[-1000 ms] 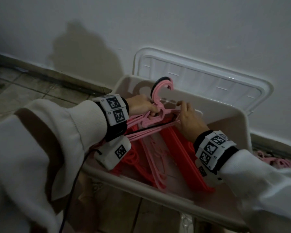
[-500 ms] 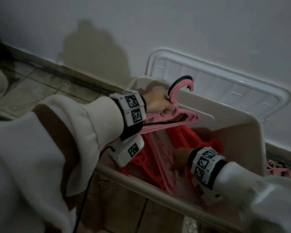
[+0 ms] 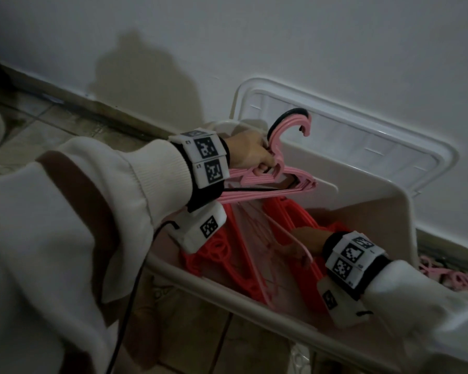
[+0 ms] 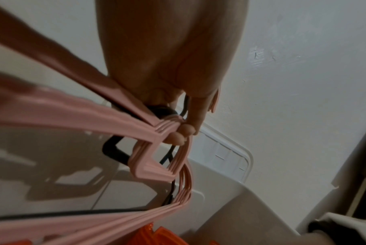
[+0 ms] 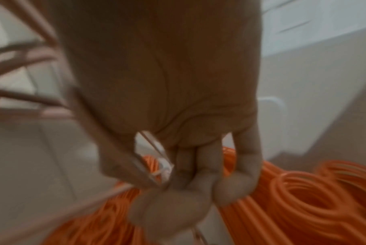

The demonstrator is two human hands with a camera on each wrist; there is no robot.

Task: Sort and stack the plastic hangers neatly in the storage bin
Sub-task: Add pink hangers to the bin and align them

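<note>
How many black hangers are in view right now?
1. The black hanger sits in the pink hanger bundle gripped by the left hand above the storage bin; others may be hidden.

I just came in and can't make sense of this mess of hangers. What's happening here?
A person is sorting plastic hangers into a storage bin on the floor. The left hand holds a bunch of pink hangers, with one black hanger among them, by their necks above the bin. The right hand reaches down inside and pinches a thin pink hanger, beside the orange hangers already lying there. The bin's lid leans against the wall.
</note>
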